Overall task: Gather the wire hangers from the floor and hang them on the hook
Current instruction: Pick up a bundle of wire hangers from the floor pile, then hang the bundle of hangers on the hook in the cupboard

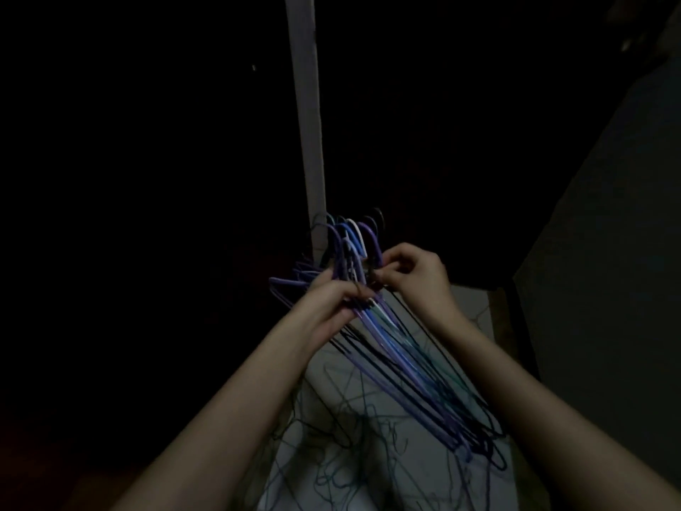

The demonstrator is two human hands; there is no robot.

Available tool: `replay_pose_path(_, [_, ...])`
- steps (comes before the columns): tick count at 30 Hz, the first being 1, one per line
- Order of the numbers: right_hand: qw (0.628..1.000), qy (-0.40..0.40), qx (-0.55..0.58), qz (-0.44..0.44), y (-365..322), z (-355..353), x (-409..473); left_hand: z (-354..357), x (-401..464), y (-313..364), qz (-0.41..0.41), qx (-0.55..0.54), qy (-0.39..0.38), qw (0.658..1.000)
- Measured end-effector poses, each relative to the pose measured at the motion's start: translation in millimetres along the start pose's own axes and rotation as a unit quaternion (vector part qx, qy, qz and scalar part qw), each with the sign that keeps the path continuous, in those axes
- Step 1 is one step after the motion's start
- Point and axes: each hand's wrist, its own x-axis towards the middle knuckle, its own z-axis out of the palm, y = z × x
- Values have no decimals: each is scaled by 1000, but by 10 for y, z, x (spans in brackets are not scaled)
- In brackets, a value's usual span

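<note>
In a very dark room, at about 6 o'clock from a pale vertical post (307, 142): a fat bundle of wire hangers (401, 348), purple, blue, white and black, held up in two hands. Left hand (328, 307), at 9 o'clock of the bundle's necks, curled around the gathered wires just under the hook ends, carrying the weight. Hook ends (353, 237) fanned upward at 12 o'clock, close against the foot of the post. Right hand (412, 274), at 3 o'clock, fingertips pinching one or two necks, apparently squaring them up with the rest. Hanger bodies trailing down toward 5 o'clock. More loose hangers (342, 448) tangled on the pale floor (475, 304) below, at 6 o'clock. No wall hook visible; too dark to tell where it sits.

Probably best done so: keep the left grip firm below the necks, turn every hook end the same way with the right, then lift the set on together, watching for a stray wire snagging the floor tangle.
</note>
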Motion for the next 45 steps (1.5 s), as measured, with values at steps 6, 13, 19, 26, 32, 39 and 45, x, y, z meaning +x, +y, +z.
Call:
replay_pose_path(6, [997, -68, -4, -20, -1550, -438, 96, 662, -795, 1325, 82, -58, 58, 993])
replay_pose_path(13, [983, -166, -27, -77, -2850, -828, -41, 1262, -1812, 2357, 209, -64, 92, 971])
replay_pose_path(19, [952, -262, -48, -151, -3684, -777, -266, 1329, -2750, 2771, 292, -57, 164, 941])
replay_pose_path(26, [890, -383, -73, -235, -4382, -119, -755, 893, -3863, 2934, 381, -75, 277, 879])
replay_pose_path(32, [851, -437, -39, -289, -4931, 713, -1248, 390, -4787, 3078, 431, -83, 356, 825])
replay_pose_path(39, [818, -447, 8, -362, -5611, 1768, -1735, -343, -5627, 3355, 458, -61, 433, 774])
replay_pose_path(45, [817, -408, 7, -407, -6027, 2476, -1993, -829, -6092, 3646, 492, -50, 447, 745])
